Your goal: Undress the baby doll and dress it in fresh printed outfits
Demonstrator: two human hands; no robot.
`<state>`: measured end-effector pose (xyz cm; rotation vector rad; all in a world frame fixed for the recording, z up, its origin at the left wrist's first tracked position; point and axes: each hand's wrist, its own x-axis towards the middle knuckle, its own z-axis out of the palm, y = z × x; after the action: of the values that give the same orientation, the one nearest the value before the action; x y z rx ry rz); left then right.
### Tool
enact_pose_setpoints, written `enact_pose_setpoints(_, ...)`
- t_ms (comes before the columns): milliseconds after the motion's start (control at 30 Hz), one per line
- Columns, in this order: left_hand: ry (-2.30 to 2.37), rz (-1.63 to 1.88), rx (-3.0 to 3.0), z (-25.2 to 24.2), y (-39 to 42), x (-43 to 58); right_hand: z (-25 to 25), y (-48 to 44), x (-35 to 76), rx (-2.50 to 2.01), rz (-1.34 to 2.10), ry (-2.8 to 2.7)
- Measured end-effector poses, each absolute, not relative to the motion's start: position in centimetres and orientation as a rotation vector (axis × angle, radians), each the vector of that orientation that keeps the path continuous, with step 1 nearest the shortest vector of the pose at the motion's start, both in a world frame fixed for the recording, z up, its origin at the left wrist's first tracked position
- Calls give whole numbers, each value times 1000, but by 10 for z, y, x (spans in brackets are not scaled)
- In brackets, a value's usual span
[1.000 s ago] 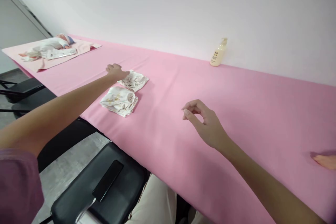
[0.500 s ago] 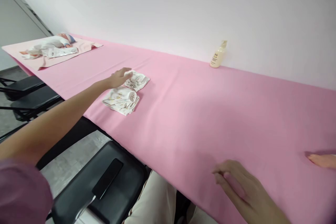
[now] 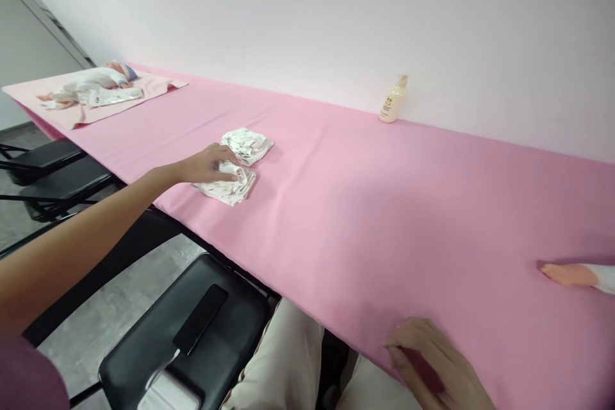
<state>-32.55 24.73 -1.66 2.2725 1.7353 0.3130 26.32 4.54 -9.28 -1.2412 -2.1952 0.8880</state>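
My left hand (image 3: 207, 166) reaches far out to the left and closes its fingers on the nearer of two folded white printed cloths (image 3: 229, 184). The second folded cloth (image 3: 247, 144) lies just behind it, touching it. My right hand (image 3: 430, 365) rests palm down at the near edge of the pink-covered table (image 3: 365, 205), fingers loosely bent and nothing in them.
A cream pump bottle (image 3: 391, 102) stands by the white wall. A baby doll (image 3: 91, 86) lies on a pink towel at the far left. A doll's limb (image 3: 569, 274) pokes in at the right edge. A black chair (image 3: 192, 346) with a phone (image 3: 200, 319) stands below.
My left hand slid from the farther cloth back onto the nearer one. My right hand dropped from mid-table to the near edge.
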Motion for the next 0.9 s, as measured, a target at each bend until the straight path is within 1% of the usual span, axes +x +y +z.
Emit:
enact_pose_setpoints(133,1778,426,2212,-3,239,-334,-89,35,259,-1239,903,-2179)
enact_pose_setpoints(233,1768,600,2189,10,226,-341,-83,27,260,-1241,933,-2135)
enact_pose_setpoints(400,1656,1200,2046,32,219,-339,-65,23,259,-1298,936,-2051)
enact_pose_setpoints(500,1397,1624,1928,51,226,-312,-54,33,253,-1204,848,-2089)
enact_pose_setpoints(567,1171,1798,1865,66,227,-277,-44,43,244,-1132,771,-2112)
enact_pose_setpoints(700,826,1848,1821,88,206,-174,-8,63,210,-1109,616,-1988)
enact_pose_setpoints(800,627,1797,1751,94,176,-94,25,71,182,-1048,598,-1854)
enact_pose_setpoints(900,508,1735,1675,92,147,-37,49,74,169,-971,766,-1727)
